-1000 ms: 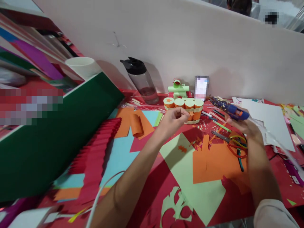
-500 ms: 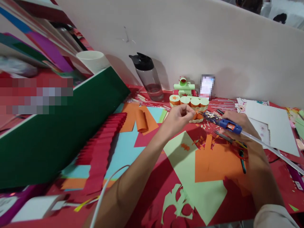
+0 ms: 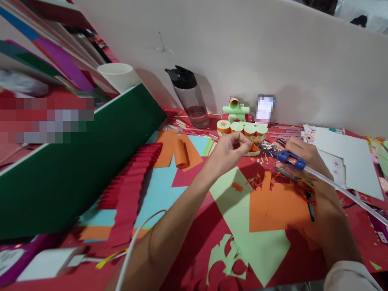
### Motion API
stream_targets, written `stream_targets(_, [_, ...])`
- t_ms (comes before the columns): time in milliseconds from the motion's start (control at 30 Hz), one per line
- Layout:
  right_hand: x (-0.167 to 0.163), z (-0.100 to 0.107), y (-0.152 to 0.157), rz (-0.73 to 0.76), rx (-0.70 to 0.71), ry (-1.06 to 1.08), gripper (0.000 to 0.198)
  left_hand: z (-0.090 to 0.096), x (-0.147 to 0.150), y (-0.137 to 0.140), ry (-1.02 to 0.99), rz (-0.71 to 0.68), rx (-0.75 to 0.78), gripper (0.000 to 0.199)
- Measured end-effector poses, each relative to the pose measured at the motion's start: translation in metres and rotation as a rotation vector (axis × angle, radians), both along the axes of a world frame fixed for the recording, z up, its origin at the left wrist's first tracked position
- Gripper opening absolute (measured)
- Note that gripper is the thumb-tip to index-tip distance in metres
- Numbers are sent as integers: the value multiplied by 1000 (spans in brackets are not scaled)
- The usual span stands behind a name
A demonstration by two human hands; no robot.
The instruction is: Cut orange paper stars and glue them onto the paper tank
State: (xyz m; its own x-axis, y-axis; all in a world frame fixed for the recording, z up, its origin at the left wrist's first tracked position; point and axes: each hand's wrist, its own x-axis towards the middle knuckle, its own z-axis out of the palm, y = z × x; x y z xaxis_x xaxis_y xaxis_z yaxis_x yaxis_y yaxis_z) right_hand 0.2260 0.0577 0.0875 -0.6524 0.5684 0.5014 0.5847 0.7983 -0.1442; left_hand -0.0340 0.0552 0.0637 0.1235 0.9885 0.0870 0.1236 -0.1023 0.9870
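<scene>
Green board (image 3: 100, 161): well left of the paper model (image 3: 250, 130).
Pale green sheet (image 3: 260, 254): nearer than the model, partly under orange paper (image 3: 279, 210).
Black-lidded bottle (image 3: 194, 101): behind model, left.
Hot-glue gun (image 3: 291, 159): blue, front right of model.
Right hand (image 3: 306, 155): curled around gun.
Left hand (image 3: 230, 150): before model, thumb and fingertips pressed together near nozzle; contents indiscernible.

Blue glue gun (image 3: 291, 159), aslant above the table (image 3: 363, 238), speckled nozzle (image 3: 269, 148) leftward, translucent stick (image 3: 333, 186) behind
</scene>
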Motion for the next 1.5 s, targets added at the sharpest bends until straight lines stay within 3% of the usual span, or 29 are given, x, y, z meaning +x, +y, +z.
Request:
stream_targets(700, [-3, 0, -2, -22, 55, -3, 39, 1, 1, -1, 1, -9, 66, 7])
stream_targets(1200, [1, 0, 0, -57, 13, 40, 42, -1, 2, 0, -12, -5, 52, 7])
stream_targets(1500, [0, 0, 1, -13, 25, 15, 40, -2, 1, 0, -14, 2, 49, 6])
